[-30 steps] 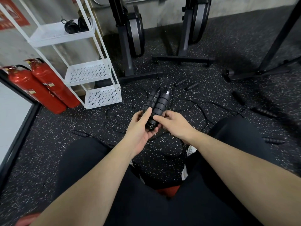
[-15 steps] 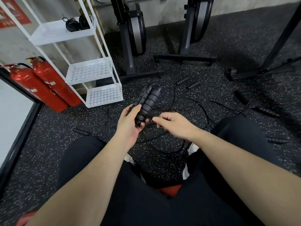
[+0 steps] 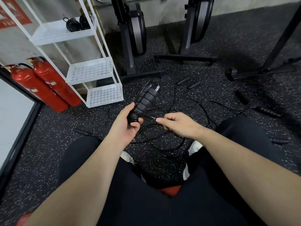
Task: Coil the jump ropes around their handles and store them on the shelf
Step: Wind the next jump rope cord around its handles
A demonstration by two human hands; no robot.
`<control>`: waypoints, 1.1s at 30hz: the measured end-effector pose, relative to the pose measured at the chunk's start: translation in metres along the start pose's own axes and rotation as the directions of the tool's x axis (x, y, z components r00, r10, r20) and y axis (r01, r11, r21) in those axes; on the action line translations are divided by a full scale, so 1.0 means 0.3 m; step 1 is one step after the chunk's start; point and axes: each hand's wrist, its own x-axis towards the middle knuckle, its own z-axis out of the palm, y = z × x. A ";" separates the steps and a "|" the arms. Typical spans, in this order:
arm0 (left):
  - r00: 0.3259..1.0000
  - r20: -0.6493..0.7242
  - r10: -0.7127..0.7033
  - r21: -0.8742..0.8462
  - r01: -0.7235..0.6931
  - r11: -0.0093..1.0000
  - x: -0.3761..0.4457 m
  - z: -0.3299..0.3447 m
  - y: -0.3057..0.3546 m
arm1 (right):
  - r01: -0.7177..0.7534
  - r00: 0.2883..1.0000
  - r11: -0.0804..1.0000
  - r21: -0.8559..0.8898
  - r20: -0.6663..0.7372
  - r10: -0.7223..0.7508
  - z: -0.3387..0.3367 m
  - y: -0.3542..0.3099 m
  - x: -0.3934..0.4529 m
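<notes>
The left hand (image 3: pixel 126 126) grips the paired jump rope handles (image 3: pixel 145 99), tilted toward 1 o'clock. The right hand (image 3: pixel 177 125) pinches the black cord (image 3: pixel 149 117) at 3 o'clock of them.

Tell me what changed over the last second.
The right hand let go of the paired handles and moved right, now pinching the cord and drawing it out. The left hand keeps its grip on the handles' lower end. The white shelf and the coiled ropes on it are unchanged.
</notes>
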 end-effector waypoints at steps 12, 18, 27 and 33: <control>0.976 0.158 -0.147 0.120 0.128 0.984 -0.040 -0.006 0.031 | -0.153 0.974 0.987 0.042 0.177 0.143 -0.012 0.030 0.016; 0.958 0.137 -0.252 0.565 0.133 0.815 -0.049 -0.010 0.019 | -0.154 0.986 0.988 0.021 0.072 0.152 -0.028 0.056 0.027; 0.952 0.172 -0.252 0.920 -0.064 0.385 -0.065 0.014 -0.043 | -0.287 0.954 0.934 -0.213 -0.147 0.260 -0.025 0.028 0.028; 0.955 0.183 -0.235 0.921 -0.083 0.381 -0.062 0.016 -0.057 | -0.280 0.949 0.921 -0.273 -0.224 0.222 -0.013 0.031 0.035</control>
